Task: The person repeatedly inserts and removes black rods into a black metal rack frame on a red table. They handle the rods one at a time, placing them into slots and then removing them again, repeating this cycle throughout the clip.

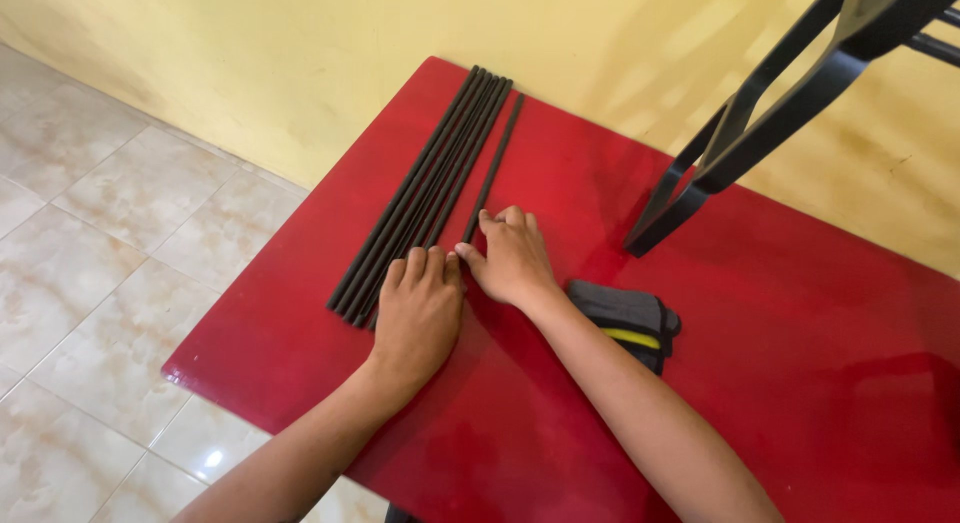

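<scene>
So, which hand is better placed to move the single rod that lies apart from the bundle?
The right hand: its fingers already rest on the separate rod. The left hand lies flat on the bundle of rods.

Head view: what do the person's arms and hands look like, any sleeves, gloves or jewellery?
Both the left hand and the right hand are bare: no gloves, rings, watch or bracelets show. The forearms are uncovered as far as the frame's lower edge, with no sleeve cuff in view. Fingernails look short and unpainted.

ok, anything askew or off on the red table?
One black rod lies apart from the bundle of black rods, slightly angled, with the right hand on its near end. The left hand rests flat on the bundle. No damage visible.
</scene>
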